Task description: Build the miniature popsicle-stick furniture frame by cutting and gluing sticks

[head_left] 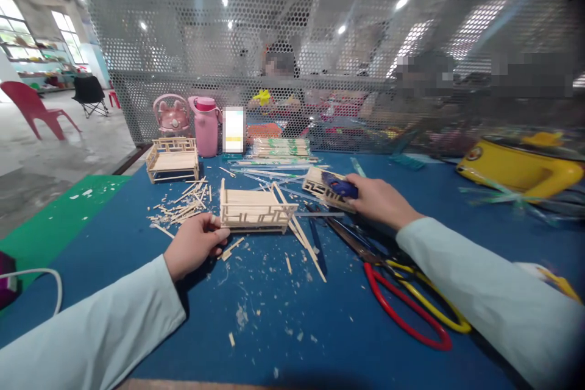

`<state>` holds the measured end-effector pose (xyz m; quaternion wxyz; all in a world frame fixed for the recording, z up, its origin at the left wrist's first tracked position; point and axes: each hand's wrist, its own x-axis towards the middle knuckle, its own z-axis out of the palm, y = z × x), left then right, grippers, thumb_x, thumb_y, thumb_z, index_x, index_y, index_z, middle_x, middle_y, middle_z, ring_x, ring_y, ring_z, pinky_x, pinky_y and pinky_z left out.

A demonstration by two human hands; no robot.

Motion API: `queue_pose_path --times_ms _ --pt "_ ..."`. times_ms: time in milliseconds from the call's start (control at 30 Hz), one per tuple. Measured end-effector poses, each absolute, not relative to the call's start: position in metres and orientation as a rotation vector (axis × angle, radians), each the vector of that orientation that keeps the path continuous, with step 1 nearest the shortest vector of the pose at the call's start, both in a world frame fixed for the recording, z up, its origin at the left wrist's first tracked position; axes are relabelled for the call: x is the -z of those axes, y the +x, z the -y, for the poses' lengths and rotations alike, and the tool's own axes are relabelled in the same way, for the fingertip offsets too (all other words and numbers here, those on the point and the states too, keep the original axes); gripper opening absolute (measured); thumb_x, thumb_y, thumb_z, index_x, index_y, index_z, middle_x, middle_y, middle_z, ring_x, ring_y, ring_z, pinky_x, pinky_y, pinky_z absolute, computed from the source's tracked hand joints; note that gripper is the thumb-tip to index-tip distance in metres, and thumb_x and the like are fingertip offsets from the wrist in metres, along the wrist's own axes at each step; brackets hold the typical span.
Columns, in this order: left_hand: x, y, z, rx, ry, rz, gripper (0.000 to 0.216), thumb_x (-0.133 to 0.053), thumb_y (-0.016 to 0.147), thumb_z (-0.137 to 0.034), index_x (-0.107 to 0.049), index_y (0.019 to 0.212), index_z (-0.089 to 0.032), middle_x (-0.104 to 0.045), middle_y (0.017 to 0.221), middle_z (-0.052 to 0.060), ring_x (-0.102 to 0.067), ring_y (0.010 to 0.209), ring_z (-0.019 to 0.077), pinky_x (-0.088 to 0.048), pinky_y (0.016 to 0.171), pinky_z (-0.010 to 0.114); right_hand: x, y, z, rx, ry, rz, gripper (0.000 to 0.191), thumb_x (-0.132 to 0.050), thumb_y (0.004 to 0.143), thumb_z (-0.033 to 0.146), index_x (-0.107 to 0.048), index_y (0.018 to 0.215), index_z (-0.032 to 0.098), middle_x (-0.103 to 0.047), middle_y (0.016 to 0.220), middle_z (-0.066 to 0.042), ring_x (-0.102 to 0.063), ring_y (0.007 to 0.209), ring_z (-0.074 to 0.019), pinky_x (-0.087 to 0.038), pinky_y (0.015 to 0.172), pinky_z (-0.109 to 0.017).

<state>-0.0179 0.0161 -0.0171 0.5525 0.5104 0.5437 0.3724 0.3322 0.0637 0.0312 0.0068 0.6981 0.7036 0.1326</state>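
Across the blue tabletop (274,347), scissors (404,308) with red and yellow handle loops lie near the right sleeve, blades pointing away and to the left. Left of them, around the middle of the work area, stands a miniature bench (256,204) built of pale wooden sticks. Its long axis runs left to right across the wearer's view, and its fretwork rail stands along the near edge, facing the wearer. Behind that rail is a flat deck of sticks laid side by side; a taller upright rises at the left end. It is plain, unpainted wood throughout.

The right hand (381,201) has its fingers closed around a dark-blue tool, while the left hand (196,241) pinches the bench's near left corner, thumb and fingers close together. Farther left, a finished-looking stick model (172,161) has its rail at the back, long side also left to right. Another fretwork piece (315,181) sits partly hidden beneath the dark-blue tool (340,186). Loose sticks (308,247) slant by the bench's right end, and short offcuts (187,207) lie scattered beyond the left hand.
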Motion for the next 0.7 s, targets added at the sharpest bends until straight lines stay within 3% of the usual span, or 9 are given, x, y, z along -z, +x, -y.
queue_pose_path --times_ms 233,433,500,600,700 --pt "0.014 -0.017 -0.015 -0.869 1.217 -1.301 0.015 -0.065 0.070 -0.019 -0.051 0.068 -0.014 -0.057 0.055 -0.004 -0.049 0.043 0.0051 -0.043 0.046 0.018 -0.040 0.345 -0.065 -0.292 2.290 -2.075 0.031 -0.055 0.080 0.031 -0.058 0.107 0.017 -0.069 0.100 -0.016 -0.064 0.087 -0.0304 -0.039 0.063 -0.031" --pt "0.012 -0.016 -0.014 -0.886 1.220 -1.307 0.019 -0.070 0.065 -0.020 -0.052 0.064 -0.014 -0.055 0.053 -0.004 -0.049 0.044 0.0058 -0.044 0.047 0.019 -0.047 0.349 -0.071 -0.368 2.446 -1.974 0.049 -0.040 0.087 0.050 -0.051 0.117 0.013 -0.065 0.107 -0.023 -0.062 0.090 -0.0329 -0.039 0.063 -0.034" --pt "0.010 -0.017 -0.014 -0.881 1.216 -1.324 0.020 -0.072 0.062 -0.019 -0.053 0.063 -0.014 -0.054 0.053 -0.004 -0.049 0.045 0.0063 -0.045 0.047 0.019 -0.047 0.351 -0.076 -0.272 2.414 -1.969 0.053 -0.045 0.084 0.054 -0.052 0.117 0.013 -0.065 0.108 -0.023 -0.063 0.089 -0.0328 -0.039 0.063 -0.035" --pt "0.005 -0.020 -0.013 -0.829 1.235 -1.345 0.017 -0.072 0.062 -0.018 -0.055 0.062 -0.014 -0.053 0.052 -0.004 -0.048 0.045 0.0061 -0.045 0.047 0.019 -0.053 0.354 -0.081 -0.101 2.323 -1.998 0.057 -0.058 0.079 0.045 -0.051 0.122 0.009 -0.064 0.113 -0.023 -0.063 0.093 -0.0293 -0.043 0.069 -0.031" --pt "0.002 -0.025 -0.012 -0.774 1.297 -1.361 0.013 -0.070 0.062 -0.019 -0.058 0.064 -0.014 -0.051 0.052 -0.005 -0.047 0.045 0.0063 -0.046 0.047 0.020 -0.062 0.341 -0.074 -0.204 2.311 -2.037 0.064 -0.059 0.077 0.038 -0.043 0.131 0.005 -0.053 0.129 -0.025 -0.056 0.110 -0.0313 -0.043 0.079 -0.032"
